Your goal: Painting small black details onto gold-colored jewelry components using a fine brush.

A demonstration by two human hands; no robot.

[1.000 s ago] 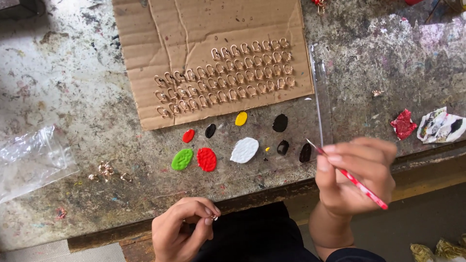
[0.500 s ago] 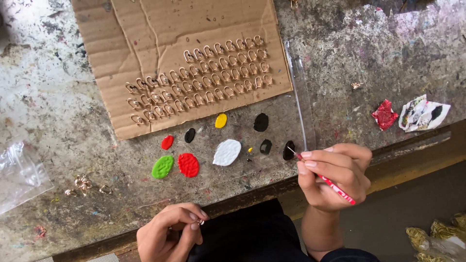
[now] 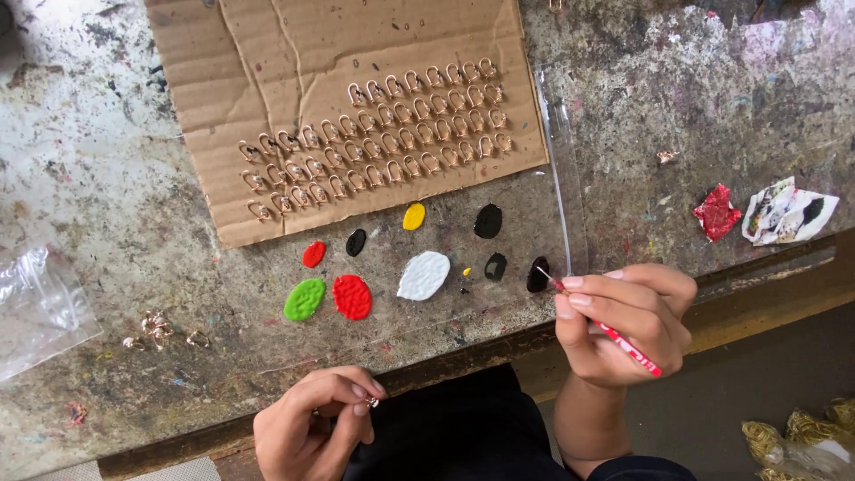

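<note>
Paint-stained workbench (image 3: 107, 178) with cardboard sheet (image 3: 356, 53), paint blobs (image 3: 424, 275), plastic bag (image 3: 36, 307).

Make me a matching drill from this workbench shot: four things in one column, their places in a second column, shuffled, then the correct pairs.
Things:
1. red brush
2. small metal ring
3. rows of metal clasps
4. clear plastic bag

Places:
A. at the table's left edge
B. on the cardboard sheet
C. in the right hand, tip at a black paint blob
D. pinched in the left hand

Pairs: 1-C, 2-D, 3-B, 4-A
</note>
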